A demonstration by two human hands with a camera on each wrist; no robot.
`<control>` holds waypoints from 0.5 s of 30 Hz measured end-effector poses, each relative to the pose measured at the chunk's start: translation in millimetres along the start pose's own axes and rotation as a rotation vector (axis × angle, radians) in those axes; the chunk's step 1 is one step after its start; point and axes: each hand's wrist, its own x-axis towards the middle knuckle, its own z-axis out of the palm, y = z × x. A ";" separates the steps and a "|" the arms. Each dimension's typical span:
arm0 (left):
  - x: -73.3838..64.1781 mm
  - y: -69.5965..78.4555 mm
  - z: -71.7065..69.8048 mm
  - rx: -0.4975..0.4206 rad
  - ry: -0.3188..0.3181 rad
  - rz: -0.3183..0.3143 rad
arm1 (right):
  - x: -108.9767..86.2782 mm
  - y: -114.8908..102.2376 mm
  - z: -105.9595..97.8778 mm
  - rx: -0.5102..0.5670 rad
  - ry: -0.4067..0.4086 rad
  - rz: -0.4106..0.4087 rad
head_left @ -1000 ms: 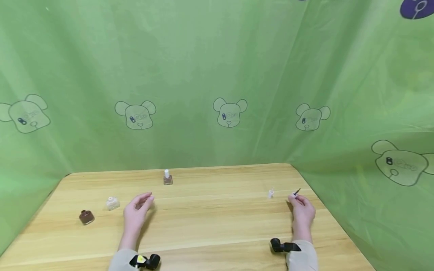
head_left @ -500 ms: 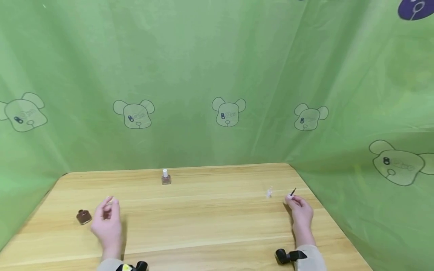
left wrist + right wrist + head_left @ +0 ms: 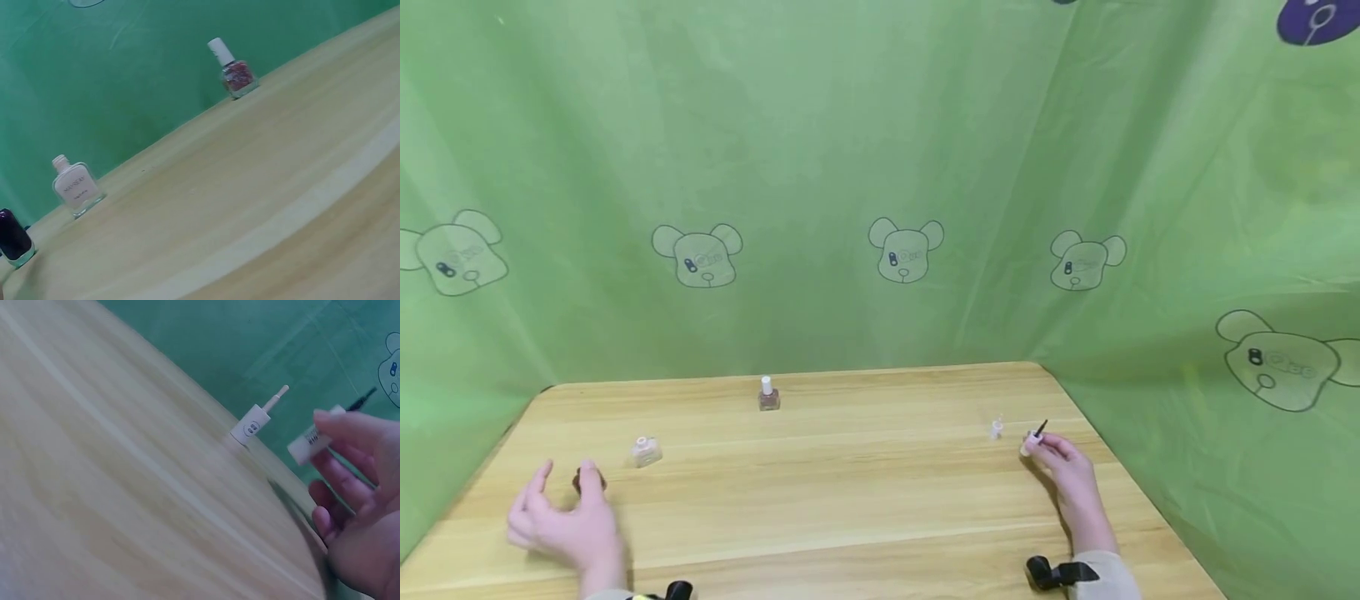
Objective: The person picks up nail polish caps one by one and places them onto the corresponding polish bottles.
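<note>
An uncapped bottle of dark brown nail polish [image 3: 601,481] stands on the left of the table, partly hidden behind my left thumb. Around its near side my left hand [image 3: 568,523] holds its thumb and fingers apart, gripping nothing; whether the thumb touches the glass I cannot tell. In the left wrist view the dark bottle [image 3: 14,239] is at the lower left edge. My right hand [image 3: 1070,479] pinches a white nail polish cap [image 3: 310,442] between thumb and fingers, its dark brush [image 3: 362,400] pointing up and away. Left of it, a second white cap [image 3: 251,425] stands brush up.
An uncapped bottle of pale nail polish [image 3: 646,452] is to the right of the dark one. Further back stands a capped nail polish bottle [image 3: 768,396] with a white cap. A green curtain [image 3: 820,208] surrounds the wooden table [image 3: 850,475] behind and at both sides.
My left hand has moved left, past the pale bottle to the dark one, and its fingers have spread. My right hand has shifted slightly left with the cap, still pinching it.
</note>
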 end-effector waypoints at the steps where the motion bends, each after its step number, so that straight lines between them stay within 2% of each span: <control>1: 1.5 0.4 -0.6 -0.016 -0.013 -0.036 | 0.1 -0.3 -0.6 0.002 -0.023 -0.001; 6: 6.8 1.2 -3.0 -0.105 -0.098 -0.170 | 0.5 -0.4 0.8 -0.037 -0.084 -0.023; 9: 10.1 1.2 -4.8 -0.107 -0.163 -0.230 | 0.3 0.1 4.6 -0.080 -0.118 -0.046; 12: 14.6 0.5 -6.3 -0.095 -0.219 -0.252 | -0.1 0.8 9.8 -0.113 -0.156 -0.063; 15: 19.9 -1.0 -8.1 -0.072 -0.264 -0.230 | -1.2 1.1 16.8 -0.117 -0.192 -0.079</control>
